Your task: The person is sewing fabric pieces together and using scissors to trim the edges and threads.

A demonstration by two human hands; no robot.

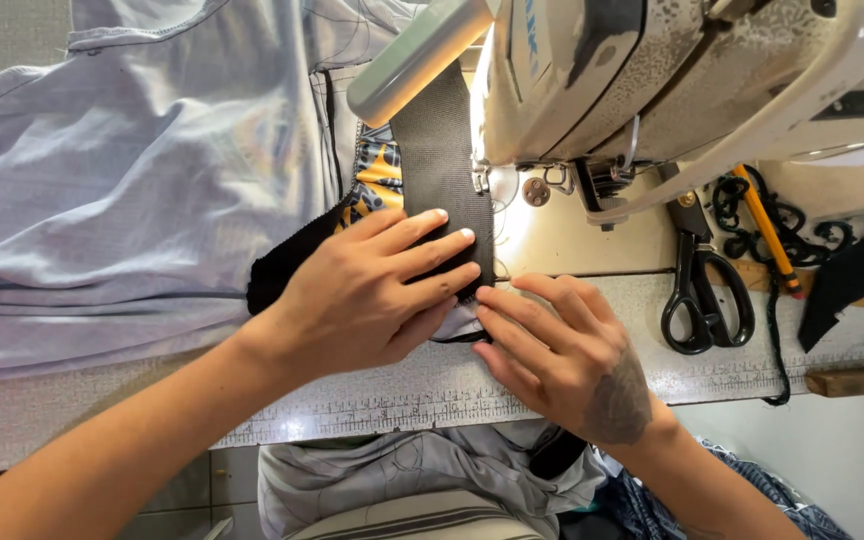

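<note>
The left hand (372, 295) lies flat, fingers spread, pinning the black ribbed strip (439, 160) to the surface (552, 345) just before the sewing machine (652, 80), while the right hand (562, 350), open, presses fingertips at the strip's near edge, keeping it flat and aligned.

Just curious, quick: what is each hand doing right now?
Left hand: open, flat on the black strap.
Right hand: open, fingertips pressing its edge.

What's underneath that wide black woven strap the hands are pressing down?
Beneath the wide black woven strap a yellow-and-black patterned fabric peeks out at its left edge, over pale lilac cloth. The left hand and right hand cover the strap's lower end, hiding what lies there.
</note>
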